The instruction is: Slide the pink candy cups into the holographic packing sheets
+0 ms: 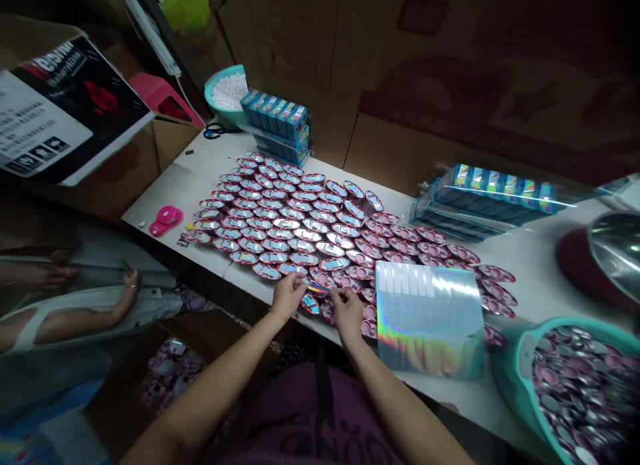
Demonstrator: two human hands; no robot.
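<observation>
Both my hands meet at the near edge of a white table [175, 185]. My left hand [289, 296] and my right hand [347, 312] pinch the two ends of one holographic sticker strip [320, 289] between them, just above a pink oval case. Rows of several pink oval cases [310, 228], many with shiny stickers on them, cover the table beyond my hands. A holographic sticker sheet [430, 322] lies right of my right hand.
A teal basin [523, 358] of loose pink cases stands at the near right. Stacks of blue boxes [280, 122] sit at the back, more blue boxes [490, 195] to the right. A pink tape dispenser [167, 220] lies at left. Another person's arm [90, 315] shows lower left.
</observation>
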